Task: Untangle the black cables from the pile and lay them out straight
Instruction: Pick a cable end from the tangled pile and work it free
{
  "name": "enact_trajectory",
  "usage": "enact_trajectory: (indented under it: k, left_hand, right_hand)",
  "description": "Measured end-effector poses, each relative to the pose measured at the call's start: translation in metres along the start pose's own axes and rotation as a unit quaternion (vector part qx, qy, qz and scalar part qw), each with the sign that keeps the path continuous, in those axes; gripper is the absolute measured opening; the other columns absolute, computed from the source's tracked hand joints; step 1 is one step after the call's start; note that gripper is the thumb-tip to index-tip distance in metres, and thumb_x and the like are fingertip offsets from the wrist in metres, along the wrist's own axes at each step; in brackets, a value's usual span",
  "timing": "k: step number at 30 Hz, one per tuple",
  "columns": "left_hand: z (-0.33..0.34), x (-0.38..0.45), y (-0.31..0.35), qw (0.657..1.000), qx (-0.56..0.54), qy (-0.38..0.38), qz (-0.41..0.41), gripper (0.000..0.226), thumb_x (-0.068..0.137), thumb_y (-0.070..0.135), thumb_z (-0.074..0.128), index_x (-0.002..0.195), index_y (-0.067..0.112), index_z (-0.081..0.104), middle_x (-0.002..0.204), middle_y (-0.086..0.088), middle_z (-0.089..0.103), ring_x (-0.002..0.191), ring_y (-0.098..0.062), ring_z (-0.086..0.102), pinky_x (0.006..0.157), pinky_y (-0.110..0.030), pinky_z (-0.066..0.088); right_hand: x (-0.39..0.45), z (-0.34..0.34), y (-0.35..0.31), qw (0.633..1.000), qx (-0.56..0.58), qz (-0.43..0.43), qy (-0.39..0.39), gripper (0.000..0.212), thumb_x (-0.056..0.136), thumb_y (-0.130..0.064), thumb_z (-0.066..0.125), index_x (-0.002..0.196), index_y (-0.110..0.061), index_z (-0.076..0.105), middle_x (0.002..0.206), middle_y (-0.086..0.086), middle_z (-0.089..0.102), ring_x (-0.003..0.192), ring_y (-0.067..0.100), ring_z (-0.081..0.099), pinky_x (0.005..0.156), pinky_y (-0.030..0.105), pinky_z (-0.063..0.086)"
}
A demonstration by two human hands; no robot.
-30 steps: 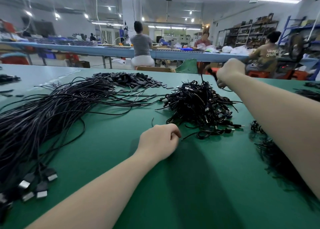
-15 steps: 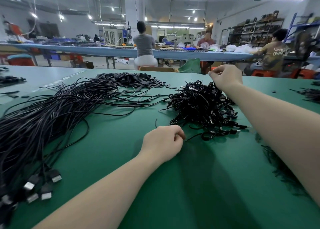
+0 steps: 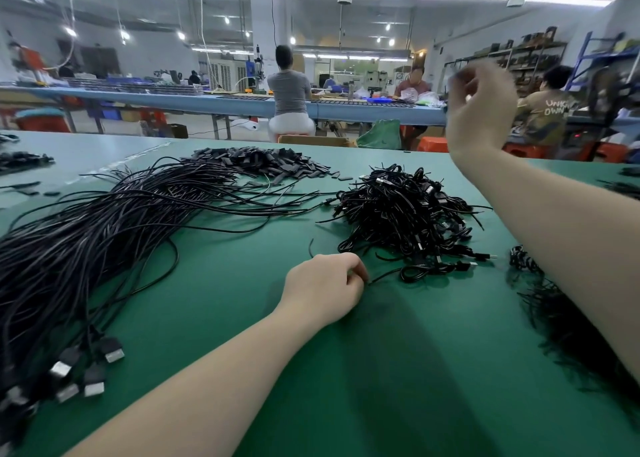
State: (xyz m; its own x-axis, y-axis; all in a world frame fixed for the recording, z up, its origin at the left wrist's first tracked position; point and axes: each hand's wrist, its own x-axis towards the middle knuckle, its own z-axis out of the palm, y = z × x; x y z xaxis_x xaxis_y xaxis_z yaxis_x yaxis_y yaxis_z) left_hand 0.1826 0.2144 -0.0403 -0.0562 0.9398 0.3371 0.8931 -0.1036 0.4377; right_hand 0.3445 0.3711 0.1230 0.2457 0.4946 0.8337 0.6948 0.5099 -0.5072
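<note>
While left hand (image 3: 323, 288) rests on tabletop (image 3: 398, 370) pinching a cable (image 3: 412, 273), right hand (image 3: 479, 110) raised, blurred, fingers curled, grasp unclear, pile (image 3: 401, 210) between.

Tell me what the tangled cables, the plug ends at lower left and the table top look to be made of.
Tangled cables: black plastic or rubber sheath, glossy highlights. Plug ends: matte black moulded housings with bright tips, probably metal. Table top: green matte sheet, maybe rubber or vinyl; no weave visible.
</note>
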Motion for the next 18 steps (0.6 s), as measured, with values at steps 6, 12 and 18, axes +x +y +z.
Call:
enact_trajectory:
  k: [6,12,18]
  left_hand:
    - [0.003,0.001,-0.002,1.0,-0.008,0.0,-0.007,0.03,0.084,0.024,0.04,0.088,0.043,0.063,0.055,0.023,0.046,0.071,-0.006,0.051,0.051,-0.019,0.029]
    - [0.002,-0.001,-0.001,1.0,0.003,0.013,-0.005,0.028,0.087,0.025,0.04,0.102,0.039,0.06,0.071,0.018,0.058,0.075,-0.013,0.051,0.054,-0.023,0.032]
    - [-0.005,-0.007,0.004,0.987,0.141,0.049,0.055,0.026,0.097,0.034,0.036,0.12,0.025,0.044,0.112,-0.001,0.06,0.096,-0.026,0.061,0.067,-0.034,0.042]
  right_hand:
    - [-0.049,-0.002,0.027,0.926,-0.115,0.044,-0.358,0.037,0.089,-0.007,0.055,0.121,-0.022,0.064,0.126,0.005,0.063,0.084,0.017,0.055,0.074,0.023,0.045]
    - [-0.15,-0.031,-0.001,0.957,-0.023,0.047,-0.285,0.036,0.086,-0.018,0.057,0.122,-0.022,0.058,0.115,0.008,0.06,0.098,0.024,0.057,0.083,0.034,0.047]
    - [-0.22,-0.048,-0.008,0.936,-0.134,-0.056,-0.32,0.048,0.088,-0.034,0.058,0.133,-0.023,0.049,0.134,0.006,0.046,0.128,0.026,0.035,0.105,0.035,0.027]
